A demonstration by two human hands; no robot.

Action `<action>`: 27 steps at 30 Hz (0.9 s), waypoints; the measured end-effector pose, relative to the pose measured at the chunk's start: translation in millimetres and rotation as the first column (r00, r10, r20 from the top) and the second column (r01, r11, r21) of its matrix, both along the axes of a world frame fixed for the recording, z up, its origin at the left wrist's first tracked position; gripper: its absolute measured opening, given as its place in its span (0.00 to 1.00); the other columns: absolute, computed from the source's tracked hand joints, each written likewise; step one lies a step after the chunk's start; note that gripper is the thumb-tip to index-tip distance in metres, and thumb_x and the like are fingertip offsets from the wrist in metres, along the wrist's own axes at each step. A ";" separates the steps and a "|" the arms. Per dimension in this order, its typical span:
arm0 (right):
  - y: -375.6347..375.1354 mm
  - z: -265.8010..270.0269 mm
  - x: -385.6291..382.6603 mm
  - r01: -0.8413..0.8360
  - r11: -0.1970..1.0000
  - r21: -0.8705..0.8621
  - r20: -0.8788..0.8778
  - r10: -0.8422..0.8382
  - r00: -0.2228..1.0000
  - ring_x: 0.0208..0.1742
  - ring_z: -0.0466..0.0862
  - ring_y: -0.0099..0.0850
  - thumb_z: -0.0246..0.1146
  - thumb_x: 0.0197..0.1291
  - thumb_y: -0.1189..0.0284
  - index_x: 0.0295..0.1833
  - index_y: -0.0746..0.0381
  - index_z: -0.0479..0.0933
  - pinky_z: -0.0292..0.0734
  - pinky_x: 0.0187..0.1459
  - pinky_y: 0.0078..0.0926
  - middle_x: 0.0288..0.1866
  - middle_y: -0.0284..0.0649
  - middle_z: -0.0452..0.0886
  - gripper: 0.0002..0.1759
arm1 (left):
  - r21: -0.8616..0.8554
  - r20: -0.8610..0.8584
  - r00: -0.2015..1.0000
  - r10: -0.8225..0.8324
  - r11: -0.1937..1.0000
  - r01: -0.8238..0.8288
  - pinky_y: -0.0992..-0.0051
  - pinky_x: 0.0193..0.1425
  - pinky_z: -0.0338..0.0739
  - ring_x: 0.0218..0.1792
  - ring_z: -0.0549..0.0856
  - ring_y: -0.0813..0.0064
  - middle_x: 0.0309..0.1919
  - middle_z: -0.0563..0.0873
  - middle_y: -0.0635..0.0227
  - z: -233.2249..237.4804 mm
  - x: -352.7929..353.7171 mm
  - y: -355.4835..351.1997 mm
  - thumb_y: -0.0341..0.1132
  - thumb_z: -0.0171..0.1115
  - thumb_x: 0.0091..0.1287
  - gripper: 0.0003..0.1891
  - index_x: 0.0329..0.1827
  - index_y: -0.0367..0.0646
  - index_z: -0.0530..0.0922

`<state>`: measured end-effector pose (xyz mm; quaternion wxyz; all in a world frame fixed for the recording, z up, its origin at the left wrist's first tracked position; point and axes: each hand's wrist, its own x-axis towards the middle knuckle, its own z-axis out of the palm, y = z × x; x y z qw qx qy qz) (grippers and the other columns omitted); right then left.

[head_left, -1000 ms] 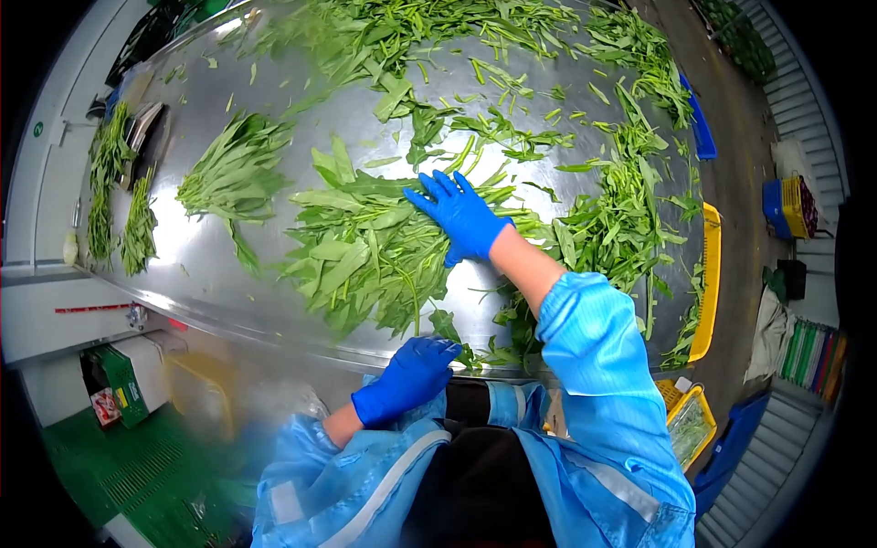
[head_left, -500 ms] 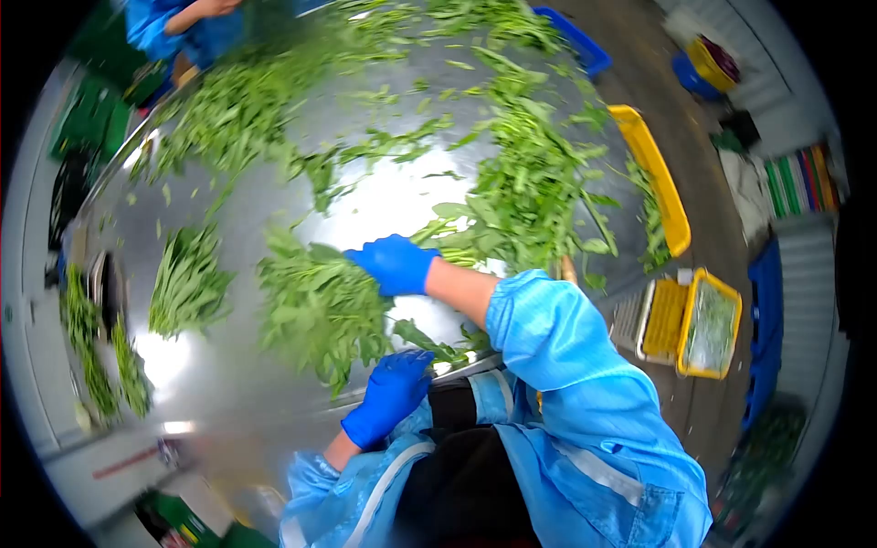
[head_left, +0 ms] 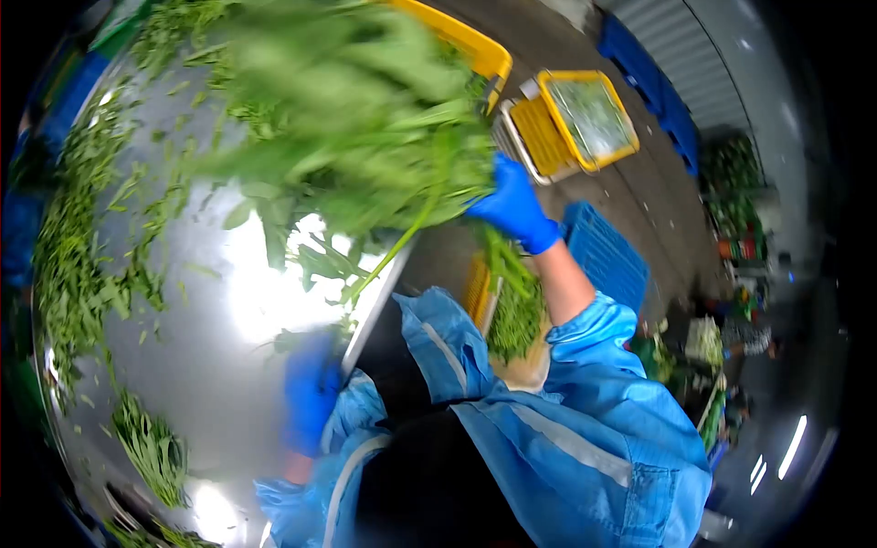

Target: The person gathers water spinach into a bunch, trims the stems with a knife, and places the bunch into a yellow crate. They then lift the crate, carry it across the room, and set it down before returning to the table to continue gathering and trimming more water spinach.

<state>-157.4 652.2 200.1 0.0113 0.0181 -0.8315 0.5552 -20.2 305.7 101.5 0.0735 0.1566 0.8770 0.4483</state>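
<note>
My right hand (head_left: 521, 205), in a blue glove, is closed around the stems of a large bunch of leafy greens (head_left: 375, 137). The bunch is raised over the table edge, and its leaves fan out to the left, smeared by motion. My left hand (head_left: 312, 393), also gloved in blue, is low over the front edge of the metal table (head_left: 215, 352). It is too blurred for its fingers to show. A smaller bunch of greens (head_left: 151, 452) lies on the table to its left.
Loose greens (head_left: 78, 256) are spread along the table's far side. Beyond the table edge are a yellow crate (head_left: 470, 41), a yellow-rimmed bin (head_left: 589, 119), a blue crate (head_left: 607, 256) and a container of green stems (head_left: 516, 315) close to my body.
My view has swung to the right. My right hand has lifted the bunch off the table and carried it rightward past the edge. My left hand stays low near the table front.
</note>
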 end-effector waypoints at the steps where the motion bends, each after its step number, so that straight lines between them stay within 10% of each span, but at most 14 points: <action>1: 39.5 -5.3 24.9 0.129 0.986 0.109 0.040 -0.134 0.990 0.48 0.81 0.27 0.73 0.43 0.75 0.59 0.67 0.72 0.76 0.55 0.29 0.50 0.40 0.83 0.34 | -0.046 -0.078 0.997 -0.025 0.999 0.021 0.63 0.61 0.72 0.55 0.79 0.54 0.52 0.82 0.55 -4.4 1.3 -2.0 0.26 0.61 0.60 0.20 0.57 0.44 0.78; 7: 178.7 -39.2 196.9 0.677 0.710 0.195 0.073 -0.699 0.711 0.49 0.81 0.29 0.72 0.48 0.75 0.60 0.68 0.71 0.76 0.53 0.30 0.51 0.42 0.82 0.32 | -0.104 -0.099 0.989 -0.106 0.990 0.095 0.65 0.66 0.69 0.61 0.77 0.55 0.58 0.79 0.55 -22.8 -20.9 -11.2 0.20 0.59 0.57 0.24 0.59 0.42 0.76; 10: 215.9 -76.4 273.3 0.793 0.593 0.142 0.164 -0.804 0.572 0.50 0.81 0.31 0.74 0.47 0.73 0.61 0.68 0.70 0.76 0.53 0.30 0.52 0.44 0.81 0.34 | 0.074 0.155 0.988 0.019 0.997 -0.031 0.65 0.68 0.67 0.62 0.76 0.56 0.59 0.78 0.55 -19.7 -26.6 -2.3 0.19 0.58 0.58 0.25 0.62 0.42 0.75; 12: 257.8 -131.7 334.6 0.726 0.622 0.294 0.320 -0.780 0.538 0.51 0.82 0.35 0.75 0.46 0.69 0.64 0.67 0.69 0.75 0.55 0.33 0.55 0.44 0.81 0.38 | 0.023 0.110 0.994 -0.001 1.000 -0.002 0.65 0.68 0.66 0.63 0.75 0.56 0.60 0.78 0.55 -21.6 -34.0 2.2 0.19 0.57 0.58 0.26 0.63 0.42 0.73; 14: 333.4 -233.9 422.4 0.205 0.760 0.617 0.464 -0.561 0.686 0.54 0.81 0.34 0.74 0.50 0.63 0.62 0.63 0.73 0.75 0.56 0.35 0.54 0.44 0.82 0.34 | -0.179 0.033 0.999 -0.025 0.983 0.030 0.65 0.69 0.66 0.64 0.74 0.56 0.61 0.77 0.55 -6.5 -42.4 13.0 0.19 0.58 0.59 0.27 0.64 0.41 0.73; 16: 252.6 -134.5 295.0 -0.174 0.703 0.690 0.718 -0.632 0.293 0.53 0.82 0.35 0.73 0.51 0.60 0.61 0.61 0.75 0.75 0.56 0.36 0.53 0.46 0.83 0.33 | -0.163 0.114 0.988 0.103 0.983 -0.084 0.64 0.70 0.64 0.65 0.72 0.55 0.63 0.75 0.55 -18.8 -39.8 15.8 0.21 0.58 0.60 0.27 0.65 0.39 0.71; 20: 236.8 -195.1 168.2 0.111 0.807 0.579 0.384 -0.390 0.837 0.41 0.85 0.40 0.67 0.56 0.63 0.59 0.57 0.78 0.78 0.47 0.33 0.41 0.47 0.85 0.25 | -0.141 -0.040 0.943 0.329 0.933 -0.331 0.59 0.74 0.58 0.69 0.68 0.51 0.66 0.72 0.50 -40.3 -36.0 39.5 0.36 0.59 0.64 0.28 0.67 0.37 0.68; 22: 174.7 -154.1 69.0 0.137 0.959 0.249 0.314 -0.214 0.925 0.32 0.82 0.31 0.64 0.59 0.70 0.56 0.59 0.79 0.77 0.39 0.28 0.33 0.44 0.83 0.18 | -0.186 -0.055 0.928 0.369 0.909 -0.372 0.58 0.74 0.58 0.69 0.67 0.49 0.67 0.69 0.48 -41.4 -42.4 49.4 0.37 0.60 0.63 0.31 0.69 0.35 0.65; 25: 99.3 -113.0 -28.0 -0.104 0.990 0.091 0.233 0.080 0.969 0.45 0.83 0.22 0.62 0.62 0.75 0.58 0.60 0.78 0.77 0.47 0.20 0.45 0.38 0.85 0.18 | -0.253 -0.124 0.894 0.431 0.857 -0.448 0.58 0.75 0.55 0.71 0.63 0.49 0.70 0.65 0.47 -37.8 -46.6 55.8 0.37 0.63 0.61 0.36 0.71 0.34 0.61; 27: 65.7 -125.7 -68.8 -0.301 0.877 0.375 0.199 0.241 0.950 0.43 0.84 0.25 0.63 0.62 0.72 0.58 0.60 0.78 0.78 0.45 0.22 0.44 0.39 0.84 0.18 | -0.268 -0.093 0.838 0.538 0.797 -0.541 0.57 0.76 0.53 0.73 0.60 0.48 0.71 0.62 0.46 -36.4 -38.0 57.8 0.38 0.66 0.59 0.40 0.73 0.34 0.58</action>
